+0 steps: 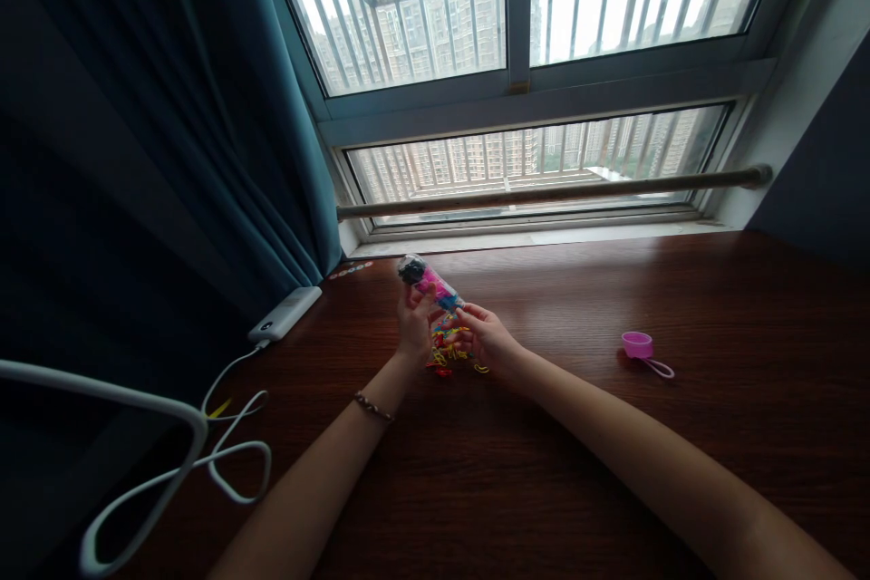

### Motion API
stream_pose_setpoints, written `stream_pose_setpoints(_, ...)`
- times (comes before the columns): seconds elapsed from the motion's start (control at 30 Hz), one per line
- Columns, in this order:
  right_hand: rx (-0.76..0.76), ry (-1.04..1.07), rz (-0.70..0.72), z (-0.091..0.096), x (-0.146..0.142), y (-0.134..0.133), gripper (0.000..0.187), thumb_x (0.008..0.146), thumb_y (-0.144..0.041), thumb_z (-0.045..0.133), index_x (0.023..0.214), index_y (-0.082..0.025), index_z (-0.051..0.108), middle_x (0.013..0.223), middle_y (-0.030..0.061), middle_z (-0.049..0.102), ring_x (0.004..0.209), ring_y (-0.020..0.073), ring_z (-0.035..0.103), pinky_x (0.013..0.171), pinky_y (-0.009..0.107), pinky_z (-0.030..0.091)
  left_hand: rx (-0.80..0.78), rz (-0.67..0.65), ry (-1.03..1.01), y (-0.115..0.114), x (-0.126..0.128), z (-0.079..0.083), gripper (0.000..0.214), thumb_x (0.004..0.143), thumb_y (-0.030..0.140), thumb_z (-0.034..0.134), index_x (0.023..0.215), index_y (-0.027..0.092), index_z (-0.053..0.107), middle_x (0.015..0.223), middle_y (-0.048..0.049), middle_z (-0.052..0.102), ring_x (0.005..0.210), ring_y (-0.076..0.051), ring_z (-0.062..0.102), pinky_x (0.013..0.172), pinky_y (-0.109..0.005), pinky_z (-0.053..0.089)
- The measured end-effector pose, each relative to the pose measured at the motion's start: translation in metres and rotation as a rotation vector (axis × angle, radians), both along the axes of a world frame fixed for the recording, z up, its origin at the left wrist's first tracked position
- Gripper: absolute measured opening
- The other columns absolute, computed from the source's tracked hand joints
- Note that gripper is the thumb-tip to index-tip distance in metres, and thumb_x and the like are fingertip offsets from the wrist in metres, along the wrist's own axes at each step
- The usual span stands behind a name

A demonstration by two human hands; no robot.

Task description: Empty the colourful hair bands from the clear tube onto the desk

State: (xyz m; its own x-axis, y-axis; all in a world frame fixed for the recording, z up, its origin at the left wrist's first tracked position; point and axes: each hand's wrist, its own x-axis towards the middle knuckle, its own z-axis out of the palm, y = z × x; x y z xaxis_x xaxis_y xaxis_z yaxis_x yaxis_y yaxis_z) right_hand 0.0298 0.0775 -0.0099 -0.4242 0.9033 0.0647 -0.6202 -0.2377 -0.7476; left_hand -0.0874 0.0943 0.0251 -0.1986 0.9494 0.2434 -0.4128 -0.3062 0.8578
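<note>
My left hand (413, 326) is closed round a clear plastic tube (428, 281) that holds black and pink bands. The tube is tilted, its closed end up and to the left, its mouth down to the right. My right hand (486, 337) is at the tube's mouth with its fingers pinched together; what they hold is too small to make out. Under both hands a small heap of coloured rubber bands (449, 353), red and yellow among them, lies on the dark wooden table (544, 453).
A pink cap with a loop (642, 349) lies on the table to the right. At the left a white power bank (285, 313) rests by the teal curtain (204, 127), its white cable (231, 462) looping toward me. A barred window (517, 63) lies beyond.
</note>
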Motion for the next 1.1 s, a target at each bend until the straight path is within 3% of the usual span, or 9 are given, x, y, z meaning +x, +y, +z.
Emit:
stream_pose_setpoints(0.13, -0.076, -0.04, -0.076, -0.001, 0.001, 0.002, 0.029, 0.072, -0.031, 0.065, 0.088, -0.018, 0.044, 0.071, 0.0031, 0.066, 0.052, 0.0134, 0.064, 0.046, 0.02, 0.049, 0.013, 0.057, -0.018, 0.002, -0.003, 0.002, 0.037, 0.061, 0.031, 0.072, 0.094, 0.025, 0.057, 0.079, 0.0026, 0.057, 0.062, -0.01, 0.056, 0.05, -0.019, 0.046)
stream_pose_setpoints(0.33, -0.058, -0.05, -0.075, -0.003, 0.003, 0.002, 0.035, 0.072, -0.03, 0.065, 0.097, -0.018, 0.044, 0.073, 0.004, 0.067, 0.049, 0.0129, 0.062, 0.042, 0.019, 0.048, 0.013, 0.05, -0.081, 0.005, -0.005, 0.003, 0.033, 0.062, 0.029, 0.071, 0.092, 0.025, 0.057, 0.079, 0.0038, 0.055, 0.062, -0.008, 0.056, 0.051, -0.017, 0.046)
stream_pose_setpoints(0.53, 0.002, 0.013, 0.001, 0.002, 0.004, -0.001, 0.052, 0.07, -0.022, 0.067, 0.116, -0.019, 0.042, 0.075, 0.0033, 0.068, 0.052, 0.0116, 0.062, 0.045, 0.018, 0.049, -0.023, -0.028, -0.156, 0.006, -0.002, -0.003, 0.033, 0.063, 0.029, 0.071, 0.089, 0.021, 0.054, 0.079, 0.0027, 0.056, 0.064, -0.01, 0.059, 0.058, -0.022, 0.049)
stream_pose_setpoints(0.73, 0.069, 0.02, 0.159, 0.008, 0.003, -0.009, 0.062, 0.072, -0.023, 0.064, 0.125, -0.026, 0.031, 0.082, 0.0031, 0.067, 0.053, 0.0105, 0.062, 0.047, 0.018, 0.048, -0.035, -0.093, -0.096, -0.002, 0.007, -0.006, 0.037, 0.064, 0.031, 0.071, 0.094, 0.021, 0.052, 0.08, 0.0013, 0.058, 0.062, -0.011, 0.06, 0.055, -0.022, 0.049)
stream_pose_setpoints(0.93, 0.109, -0.06, 0.272, 0.01, 0.006, -0.01, 0.061, 0.074, -0.026, 0.062, 0.126, -0.025, 0.029, 0.073, 0.0014, 0.065, 0.049, 0.0114, 0.061, 0.045, 0.019, 0.048, -0.074, -0.166, -0.027, -0.012, 0.013, -0.003, 0.037, 0.066, 0.033, 0.069, 0.095, 0.021, 0.05, 0.071, 0.0025, 0.057, 0.05, -0.009, 0.056, 0.044, -0.018, 0.044)
stream_pose_setpoints(1.1, 0.115, -0.043, 0.277, 0.009, 0.006, -0.008, 0.052, 0.077, -0.028, 0.06, 0.121, -0.024, 0.033, 0.064, -0.0025, 0.061, 0.047, 0.0114, 0.06, 0.042, 0.019, 0.047, -0.111, -0.207, -0.076, -0.013, 0.012, 0.001, 0.035, 0.065, 0.033, 0.069, 0.093, 0.021, 0.05, 0.067, 0.0036, 0.057, 0.046, -0.008, 0.054, 0.039, -0.016, 0.039)
